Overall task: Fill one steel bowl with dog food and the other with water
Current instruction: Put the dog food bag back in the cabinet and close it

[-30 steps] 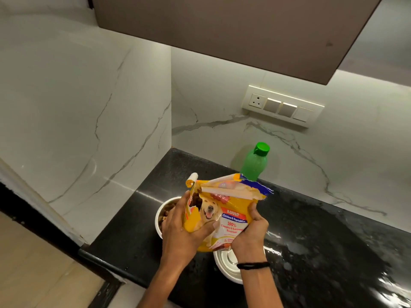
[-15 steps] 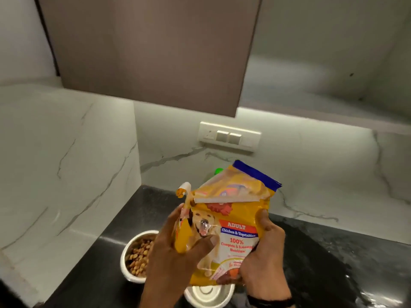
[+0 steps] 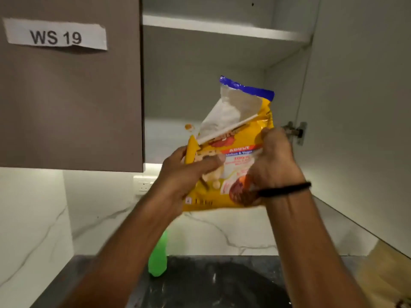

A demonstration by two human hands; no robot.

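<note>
I hold a yellow dog food bag (image 3: 233, 138) with a blue top edge up in front of an open wall cabinet. My left hand (image 3: 189, 172) grips its left side, thumb across the front. My right hand (image 3: 273, 156) grips its right side; a black band circles that wrist. The bag's torn top stands open. A green water bottle (image 3: 158, 258) stands on the black counter (image 3: 211, 283) below, partly behind my left forearm. Neither steel bowl is in view.
The cabinet's right half is open, showing a white shelf (image 3: 222, 30) and a hinge (image 3: 295, 131). Its closed brown left door (image 3: 71, 103) bears a paper label "WS 19". White marble wall lies below, with a socket plate (image 3: 143, 184).
My view has tilted up from the counter to the open cabinet. Both hands have lifted the bag higher, toward the cabinet opening. The bowls have dropped out of view.
</note>
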